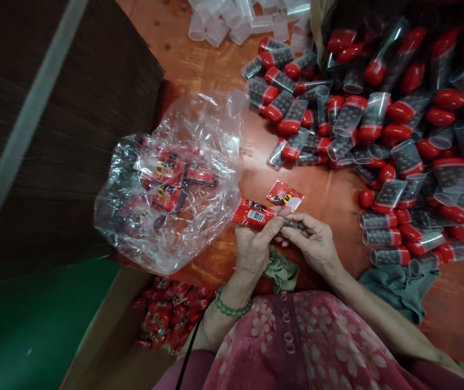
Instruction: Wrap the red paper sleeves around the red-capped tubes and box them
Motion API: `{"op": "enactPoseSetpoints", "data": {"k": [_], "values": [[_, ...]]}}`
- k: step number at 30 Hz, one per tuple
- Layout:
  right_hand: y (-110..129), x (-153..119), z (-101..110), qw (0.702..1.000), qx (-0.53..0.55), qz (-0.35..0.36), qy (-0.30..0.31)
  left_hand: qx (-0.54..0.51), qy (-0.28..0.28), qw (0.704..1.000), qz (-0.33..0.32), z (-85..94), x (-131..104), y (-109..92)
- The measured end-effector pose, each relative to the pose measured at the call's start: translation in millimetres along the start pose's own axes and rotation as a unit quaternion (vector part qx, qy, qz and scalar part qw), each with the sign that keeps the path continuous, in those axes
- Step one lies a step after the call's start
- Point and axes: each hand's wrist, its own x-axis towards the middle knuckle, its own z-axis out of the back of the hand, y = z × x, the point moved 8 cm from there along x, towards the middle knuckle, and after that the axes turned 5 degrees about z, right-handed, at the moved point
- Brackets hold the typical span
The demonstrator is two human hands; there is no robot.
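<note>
In the middle of the head view, my left hand (254,246) is closed on a small red printed packet (252,212) with a white barcode label. My right hand (315,238) meets it and pinches a small dark greyish piece (289,222) at the packet's right end. My fingers cover most of that piece, so I cannot tell its kind. Just beyond my fingertips, another red printed packet (283,194) lies flat on the table. A crumpled clear plastic bag (211,135) rests left of my hands, with several red packets (167,179) inside.
Many clear tubes with red caps and dark contents (292,116) spread across the table's right side. Empty translucent tubes (240,21) lie at the back. A box at lower left holds red packets (167,314). Cloths lie near my wrist (283,271) and farther right (398,287). A dark box (94,108) stands left.
</note>
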Motion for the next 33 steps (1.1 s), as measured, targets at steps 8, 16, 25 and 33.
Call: {"op": "enactPoseSetpoints", "data": {"k": [8,16,25,33], "values": [[2,5,-15,0.997,0.037,-0.021,0.064,-0.036,0.027,0.997,-0.061,0.5,-7,-19],[-4,-3,-5,0.998,0.007,-0.004,0.067,-0.036,0.004,0.999,-0.041,8.1,-4,-15],[39,-5,-6,0.949,-0.218,0.221,0.055,-0.061,0.033,0.996,-0.055,1.8,-6,-18],[14,3,-6,0.986,-0.090,0.128,0.050,-0.061,0.001,0.995,-0.074,8.1,1,-19]]}}
